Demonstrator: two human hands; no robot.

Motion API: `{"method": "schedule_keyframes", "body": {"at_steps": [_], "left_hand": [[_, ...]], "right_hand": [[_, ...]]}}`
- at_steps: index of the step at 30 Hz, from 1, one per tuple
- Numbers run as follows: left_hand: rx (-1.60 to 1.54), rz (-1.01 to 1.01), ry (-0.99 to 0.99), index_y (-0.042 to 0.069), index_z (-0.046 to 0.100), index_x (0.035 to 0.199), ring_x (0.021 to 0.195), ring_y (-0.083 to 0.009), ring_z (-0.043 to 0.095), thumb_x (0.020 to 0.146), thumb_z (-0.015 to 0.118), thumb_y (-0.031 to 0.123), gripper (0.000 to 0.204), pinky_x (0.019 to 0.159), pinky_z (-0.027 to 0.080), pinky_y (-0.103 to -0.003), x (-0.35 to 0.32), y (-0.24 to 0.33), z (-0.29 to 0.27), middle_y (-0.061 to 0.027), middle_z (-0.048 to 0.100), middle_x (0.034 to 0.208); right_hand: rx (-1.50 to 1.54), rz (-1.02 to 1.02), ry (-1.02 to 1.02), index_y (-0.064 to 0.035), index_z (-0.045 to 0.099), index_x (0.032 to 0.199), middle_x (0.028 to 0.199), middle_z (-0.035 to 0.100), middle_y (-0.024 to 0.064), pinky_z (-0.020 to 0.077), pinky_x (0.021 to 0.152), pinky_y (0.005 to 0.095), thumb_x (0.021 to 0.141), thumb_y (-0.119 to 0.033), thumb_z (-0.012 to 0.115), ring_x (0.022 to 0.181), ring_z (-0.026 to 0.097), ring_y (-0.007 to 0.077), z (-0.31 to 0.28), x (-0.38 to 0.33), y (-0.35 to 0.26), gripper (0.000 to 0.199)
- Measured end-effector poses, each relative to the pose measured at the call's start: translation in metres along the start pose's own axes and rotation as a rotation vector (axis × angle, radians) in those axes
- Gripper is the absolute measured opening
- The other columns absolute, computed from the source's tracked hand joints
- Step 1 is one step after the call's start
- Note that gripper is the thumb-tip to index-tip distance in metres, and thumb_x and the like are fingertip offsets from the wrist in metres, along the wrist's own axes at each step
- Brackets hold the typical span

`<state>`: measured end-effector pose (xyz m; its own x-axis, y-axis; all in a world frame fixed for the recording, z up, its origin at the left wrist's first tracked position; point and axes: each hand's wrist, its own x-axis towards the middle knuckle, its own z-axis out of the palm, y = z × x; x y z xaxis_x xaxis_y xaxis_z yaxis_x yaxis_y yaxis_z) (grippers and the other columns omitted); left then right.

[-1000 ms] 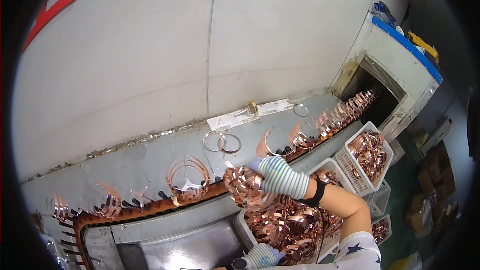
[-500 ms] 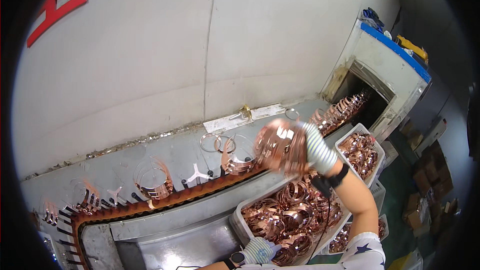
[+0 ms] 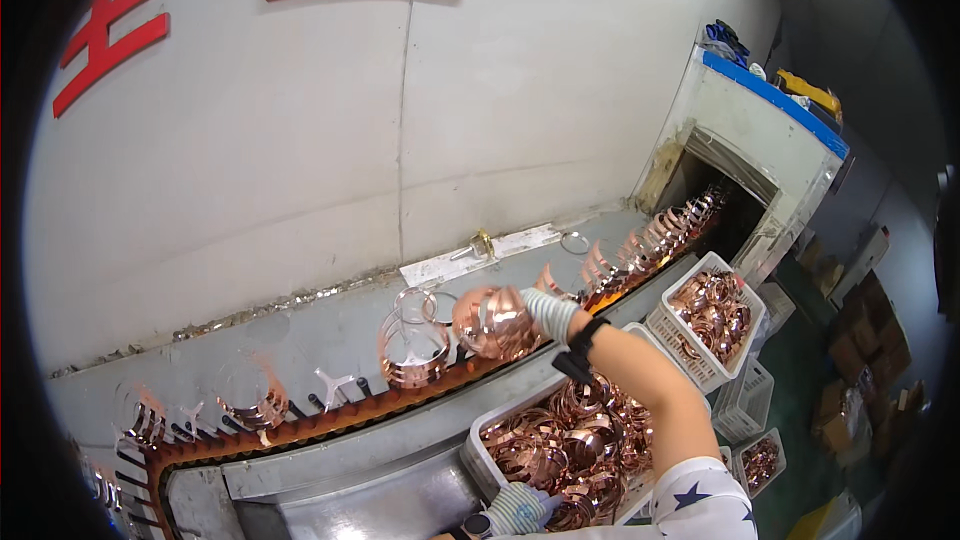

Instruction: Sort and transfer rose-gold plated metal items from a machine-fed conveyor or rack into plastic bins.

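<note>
My right hand (image 3: 540, 310), in a striped knit glove with a black wrist strap, holds a bunch of thin copper rings (image 3: 492, 323) just above the conveyor chain (image 3: 330, 418). The chain carries upright pegs, and a copper ring (image 3: 412, 358) hangs on a peg just left of the bunch. My left hand (image 3: 518, 506), also gloved, rests low at the near edge of a white crate (image 3: 472, 452) heaped with copper rings (image 3: 575, 435). Whether its fingers grip any rings is hidden.
The chain runs from lower left up to the dark mouth of a white oven (image 3: 745, 210) at right, with several ringed pegs (image 3: 650, 240) entering it. A second white crate (image 3: 712, 312) of rings and more crates (image 3: 755, 460) stand at right. A white wall rises behind.
My right hand lifted the bunch of rings out of the crate, then carried it left and down to the conveyor pegs. My left hand stayed at the crate.
</note>
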<state>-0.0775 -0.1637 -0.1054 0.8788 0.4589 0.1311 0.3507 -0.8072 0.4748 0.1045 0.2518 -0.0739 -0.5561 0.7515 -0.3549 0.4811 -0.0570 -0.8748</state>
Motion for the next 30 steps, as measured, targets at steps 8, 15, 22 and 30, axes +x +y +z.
{"method": "schedule_keyframes", "body": {"at_steps": [8,15,22,30], "left_hand": [[0.111,-0.047,0.415,0.021,0.075,0.094,0.052,-0.0274,0.061,0.086,0.058,0.024,0.019,0.047,0.045,-0.047,-0.010,-0.001,0.000,-0.0043,0.062,0.059],[0.015,-0.071,0.117,0.014,0.067,0.121,0.073,-0.0318,0.070,0.087,0.061,0.027,0.037,0.063,0.055,-0.047,-0.011,-0.007,-0.005,-0.0086,0.070,0.079],[0.134,-0.074,0.444,0.023,0.075,0.090,0.053,-0.0256,0.062,0.084,0.061,0.025,0.015,0.047,0.045,-0.045,-0.016,-0.002,0.001,-0.0023,0.062,0.058],[0.113,-0.076,0.266,0.019,0.072,0.098,0.059,-0.0271,0.065,0.088,0.058,0.026,0.019,0.050,0.048,-0.046,-0.013,-0.003,0.003,-0.0043,0.065,0.066]], "right_hand": [[0.681,-0.211,0.247,-0.0032,0.060,0.115,0.104,0.069,0.0147,0.0572,0.088,0.0439,0.102,-0.034,0.049,0.092,0.069,0.0290,0.082,-0.098,-0.152,0.035],[1.117,-0.344,0.342,-0.0079,0.047,0.143,0.138,0.055,0.0206,0.0482,0.100,0.0644,0.102,-0.054,0.032,0.119,0.060,0.0407,-0.034,-0.141,-0.128,0.063],[1.031,-0.176,0.532,-0.0088,0.053,0.138,0.133,0.060,0.0187,0.0500,0.099,0.0614,0.102,-0.050,0.032,0.115,0.062,0.0388,0.012,-0.109,-0.113,0.058],[0.903,0.106,0.555,-0.0084,0.059,0.133,0.124,0.066,0.0173,0.0534,0.097,0.0567,0.103,-0.043,0.037,0.106,0.066,0.0367,0.056,-0.105,-0.128,0.050]]}}
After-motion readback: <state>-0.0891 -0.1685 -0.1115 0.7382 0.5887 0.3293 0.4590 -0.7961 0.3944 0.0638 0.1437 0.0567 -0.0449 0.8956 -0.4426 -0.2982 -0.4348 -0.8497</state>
